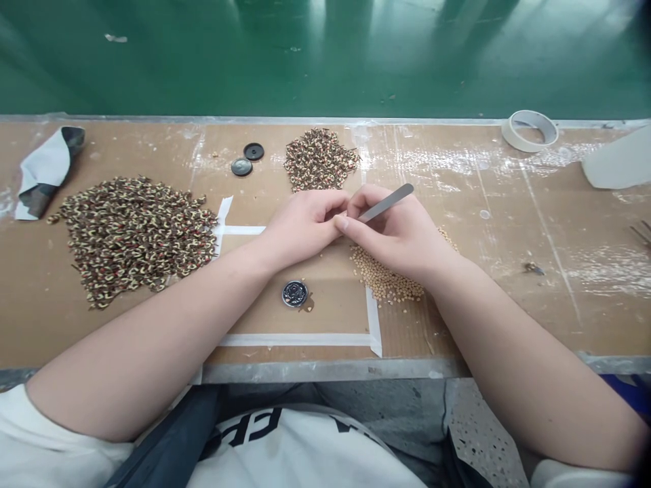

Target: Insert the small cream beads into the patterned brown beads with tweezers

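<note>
My right hand grips flat metal tweezers, whose blunt end sticks up to the right. Their tips are hidden among my fingers. Against it, my left hand is closed in a pinch; whatever lies between its fingertips is too small and covered to name. Under and beside my right hand spreads a pile of small beige round pieces. A small round lid of dark, glossy stuff lies below my hands. Just beyond them is a heap of small brown-and-cream pieces.
A larger heap of similar pieces covers the left side. White tape strips frame an area on the cardboard-covered table. Two dark discs, a tape roll, a crumpled cloth and a whitish container lie around.
</note>
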Available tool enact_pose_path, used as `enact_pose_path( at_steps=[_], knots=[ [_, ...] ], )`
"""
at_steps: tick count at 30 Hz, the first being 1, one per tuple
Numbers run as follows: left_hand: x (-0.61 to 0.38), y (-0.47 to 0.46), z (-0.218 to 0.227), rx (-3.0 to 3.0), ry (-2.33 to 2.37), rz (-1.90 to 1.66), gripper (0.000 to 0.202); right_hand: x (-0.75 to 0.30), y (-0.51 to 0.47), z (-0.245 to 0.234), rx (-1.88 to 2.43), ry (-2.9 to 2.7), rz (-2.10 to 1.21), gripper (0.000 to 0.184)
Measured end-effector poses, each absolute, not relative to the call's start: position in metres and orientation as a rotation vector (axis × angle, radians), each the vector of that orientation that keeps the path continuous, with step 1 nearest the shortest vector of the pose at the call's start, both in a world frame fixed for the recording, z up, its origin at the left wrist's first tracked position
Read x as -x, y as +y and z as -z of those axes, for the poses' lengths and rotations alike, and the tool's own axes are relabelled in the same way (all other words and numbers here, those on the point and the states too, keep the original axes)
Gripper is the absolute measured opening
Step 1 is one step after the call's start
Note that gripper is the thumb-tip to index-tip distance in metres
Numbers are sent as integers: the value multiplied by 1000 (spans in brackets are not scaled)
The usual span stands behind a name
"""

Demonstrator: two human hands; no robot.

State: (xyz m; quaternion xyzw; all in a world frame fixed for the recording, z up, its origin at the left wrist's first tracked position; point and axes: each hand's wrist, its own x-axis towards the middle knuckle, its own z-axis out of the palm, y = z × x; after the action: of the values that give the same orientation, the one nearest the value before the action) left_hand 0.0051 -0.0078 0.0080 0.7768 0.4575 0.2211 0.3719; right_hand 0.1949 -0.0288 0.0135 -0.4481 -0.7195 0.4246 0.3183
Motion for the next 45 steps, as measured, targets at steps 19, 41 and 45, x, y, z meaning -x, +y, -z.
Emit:
enact_pose_path(
  at_steps=[19, 41, 45],
  knots=[
    [-6, -8, -9, -2018, 1192, -598, 18, -195, -28, -10, 1157, -1908, -1081, 31],
    [-1, -6, -5, -2020, 1166, -543, 19, -196, -28, -6, 1155, -1913, -1070, 25],
    [-1, -6, -6, -2012, 1169, -527, 18, -196, -27, -7, 1156, -1934, -1056, 25]
  ],
)
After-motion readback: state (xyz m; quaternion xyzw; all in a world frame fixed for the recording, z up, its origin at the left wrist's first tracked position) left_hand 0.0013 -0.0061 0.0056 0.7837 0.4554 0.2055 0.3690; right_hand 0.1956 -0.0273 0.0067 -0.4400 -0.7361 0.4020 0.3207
